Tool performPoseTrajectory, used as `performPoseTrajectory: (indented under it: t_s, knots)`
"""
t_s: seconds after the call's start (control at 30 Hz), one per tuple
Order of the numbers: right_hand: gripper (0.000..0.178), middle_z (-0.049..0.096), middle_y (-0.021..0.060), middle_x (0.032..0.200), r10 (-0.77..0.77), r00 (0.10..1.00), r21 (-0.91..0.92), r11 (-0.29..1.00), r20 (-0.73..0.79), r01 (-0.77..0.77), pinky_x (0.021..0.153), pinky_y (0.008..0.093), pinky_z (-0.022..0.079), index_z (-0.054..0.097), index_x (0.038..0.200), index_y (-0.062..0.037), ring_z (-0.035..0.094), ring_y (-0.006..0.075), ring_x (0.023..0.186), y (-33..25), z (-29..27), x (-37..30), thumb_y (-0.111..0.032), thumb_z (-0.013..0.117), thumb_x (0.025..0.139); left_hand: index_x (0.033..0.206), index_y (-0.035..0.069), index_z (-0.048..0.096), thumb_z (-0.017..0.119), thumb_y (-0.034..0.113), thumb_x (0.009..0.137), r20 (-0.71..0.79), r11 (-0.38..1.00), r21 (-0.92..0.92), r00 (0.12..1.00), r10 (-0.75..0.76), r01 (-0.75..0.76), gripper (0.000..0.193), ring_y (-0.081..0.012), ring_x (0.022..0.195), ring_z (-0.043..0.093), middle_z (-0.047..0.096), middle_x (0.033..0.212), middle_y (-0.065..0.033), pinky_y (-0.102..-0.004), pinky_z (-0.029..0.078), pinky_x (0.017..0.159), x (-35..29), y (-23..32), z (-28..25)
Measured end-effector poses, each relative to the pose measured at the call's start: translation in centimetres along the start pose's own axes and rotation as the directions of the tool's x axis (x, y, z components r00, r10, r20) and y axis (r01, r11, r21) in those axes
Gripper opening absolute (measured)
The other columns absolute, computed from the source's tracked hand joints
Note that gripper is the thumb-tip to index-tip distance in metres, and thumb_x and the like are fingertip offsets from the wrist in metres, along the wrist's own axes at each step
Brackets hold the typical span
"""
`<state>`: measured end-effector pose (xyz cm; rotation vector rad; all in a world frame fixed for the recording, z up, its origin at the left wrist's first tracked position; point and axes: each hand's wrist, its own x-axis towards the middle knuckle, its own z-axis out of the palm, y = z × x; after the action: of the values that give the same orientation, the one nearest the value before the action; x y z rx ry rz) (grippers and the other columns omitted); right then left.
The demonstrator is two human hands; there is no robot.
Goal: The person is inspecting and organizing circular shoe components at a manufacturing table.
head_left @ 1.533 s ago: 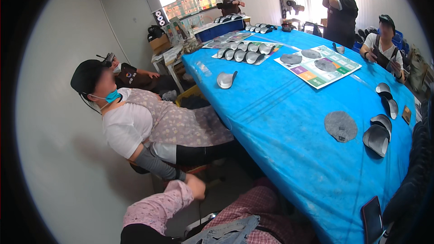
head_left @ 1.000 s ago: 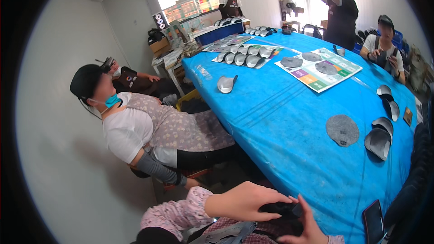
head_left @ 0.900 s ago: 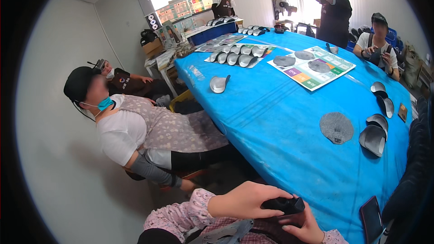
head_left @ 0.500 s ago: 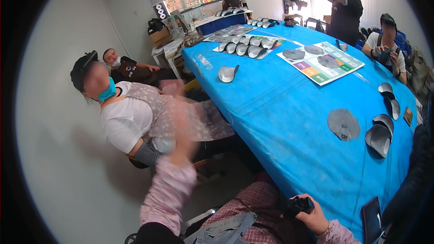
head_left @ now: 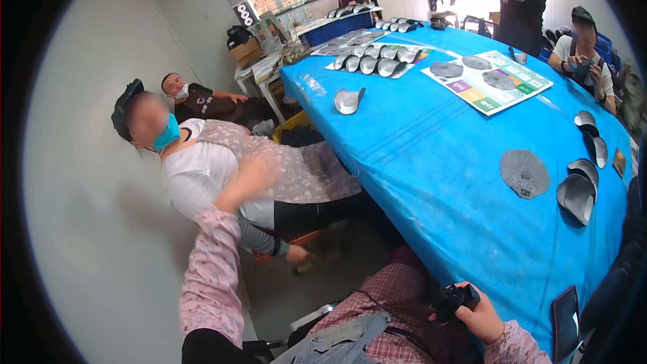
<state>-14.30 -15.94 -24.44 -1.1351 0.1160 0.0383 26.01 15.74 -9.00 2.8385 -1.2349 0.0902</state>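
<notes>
My left hand (head_left: 257, 176) is raised on the left, in front of a seated person's apron. Motion smears its fingers, and I make out nothing held in it. Low at the table's near edge, my right hand (head_left: 484, 318) grips a small black box-shaped device (head_left: 453, 300), thumb on its side. What the device is does not show. To the right of that hand lies a dark phone (head_left: 566, 323). Farther up the table are a flat grey fabric disc (head_left: 524, 174) and curved grey shells (head_left: 577, 198), some stacked.
Blue sheeting covers the large table (head_left: 418, 209). A printed board (head_left: 488, 98) with grey discs, rows of grey shells (head_left: 371, 62) and a single shell (head_left: 348, 101) lie farther off. A person in a patterned apron (head_left: 303, 172) sits close on the left; several others are around the table.
My left hand has drawn back left and up. The seated person's arm now hangs lower, hand near the chair. My right hand still holds the black device. The view has shifted slightly.
</notes>
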Motion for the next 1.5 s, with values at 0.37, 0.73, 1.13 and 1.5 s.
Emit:
performPoseTrajectory:
  t_s: [0.37, 0.73, 1.13, 1.5]
  knots:
    - [0.051, 0.057, 0.017, 0.117, 0.027, 0.999, 0.117, 0.993, 0.026, -0.03, 0.081, 0.0392, 0.051, 0.038, 0.132, -0.0023, 0.061, 0.0297, 0.101, -1.4, 1.5, 0.9, -0.039, 0.044, 0.097, 0.13, 0.002, 0.048, 0.046, 0.02, 0.099, 0.291, 0.244, -0.957, 0.493, 0.82, 0.157, 0.036, -0.0158, 0.112, 0.052, 0.056, 0.121, -0.0092, -0.0288, 0.042, 0.095, -6.3, 23.4, 8.7]
    - [0.048, 0.057, 0.0137, 0.117, -0.098, 0.992, 0.267, 0.961, 0.078, 0.074, 0.083, 0.0349, 0.051, 0.04, 0.131, -0.0035, 0.061, 0.0234, 0.1, -1.7, -0.3, 3.1, -0.04, 0.039, 0.1, 0.119, -0.001, 0.051, 0.046, 0.011, 0.097, -0.027, 0.108, -0.99, 0.886, 0.463, -0.087, 0.026, -0.0131, 0.096, 0.056, 0.058, 0.102, -0.0054, -0.0284, 0.045, 0.086, -3.1, 28.1, 8.6]
    - [0.042, 0.061, 0.0163, 0.111, -0.169, 0.984, 0.246, 0.953, -0.05, 0.176, 0.076, 0.0349, 0.054, 0.039, 0.127, -0.0069, 0.066, 0.025, 0.089, -3.1, -1.7, 2.3, -0.038, 0.042, 0.099, 0.135, -0.003, 0.042, 0.052, 0.007, 0.092, -0.032, -0.086, -0.996, 0.896, 0.442, 0.007, 0.046, -0.0157, 0.104, 0.056, 0.053, 0.127, -0.013, -0.0286, 0.045, 0.086, -1.7, 30.7, 8.8]
    - [0.053, 0.061, 0.0122, 0.11, -0.153, 0.981, 0.024, 0.987, -0.119, 0.156, 0.07, 0.0308, 0.055, 0.043, 0.122, -0.0037, 0.067, 0.0221, 0.082, -4.1, -1.8, 1.2, -0.048, 0.047, 0.094, 0.127, -0.004, 0.052, 0.05, 0.012, 0.095, -0.032, -0.1, -0.995, 0.918, 0.396, 0.008, 0.036, -0.0143, 0.1, 0.056, 0.061, 0.113, -0.0095, -0.0274, 0.044, 0.085, -0.4, 31.5, 12.0]
